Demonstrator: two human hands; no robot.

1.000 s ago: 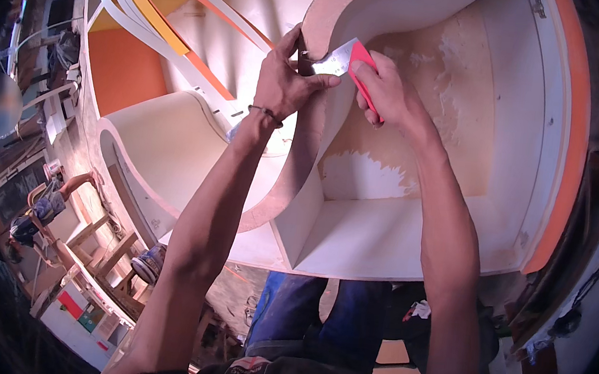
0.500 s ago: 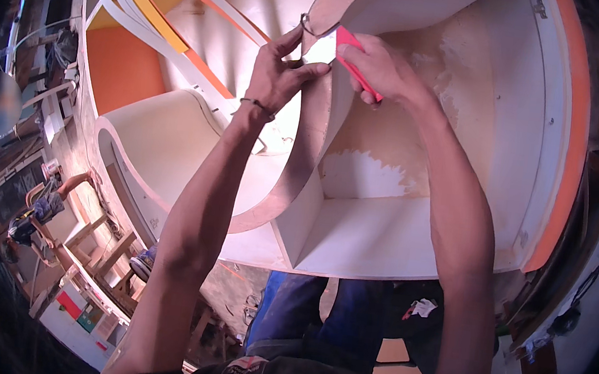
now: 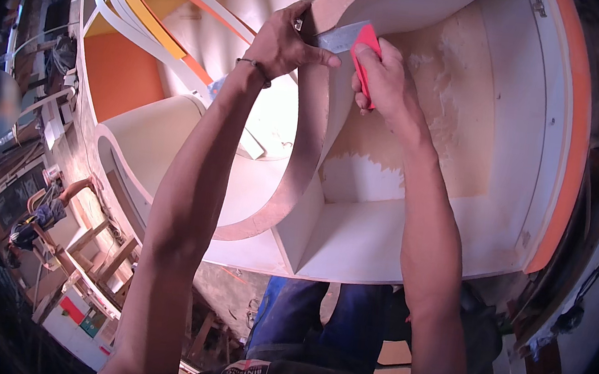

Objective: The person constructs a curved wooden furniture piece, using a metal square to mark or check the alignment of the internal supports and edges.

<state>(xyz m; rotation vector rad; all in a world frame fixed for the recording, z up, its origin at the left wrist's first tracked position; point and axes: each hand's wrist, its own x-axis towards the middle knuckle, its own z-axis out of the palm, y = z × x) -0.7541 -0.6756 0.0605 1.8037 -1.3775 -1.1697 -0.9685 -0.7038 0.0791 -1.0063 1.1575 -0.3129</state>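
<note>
A red-handled scraper (image 3: 365,61) is gripped in my right hand (image 3: 384,79), which is closed round its handle. Its broad metal blade points left and lies across the top of a curved, bare-edged wooden panel (image 3: 313,108). My left hand (image 3: 283,43), with a dark band at the wrist, is at the same edge, its thumb stretched toward the blade and its other fingers curled. A small shiny bit shows by the curled fingers; what they hold is hidden.
Several white, yellow and orange edging strips (image 3: 153,15) curve up at the left. Around the panel lies a large white cabinet body (image 3: 373,249) with an orange outer edge (image 3: 570,135). Another person (image 3: 40,222) is at the far left, near wooden frames (image 3: 100,246).
The scraper has turned so that its blade shows flatter across the panel edge. My right hand has shifted slightly right and down; my left hand has moved up a little.
</note>
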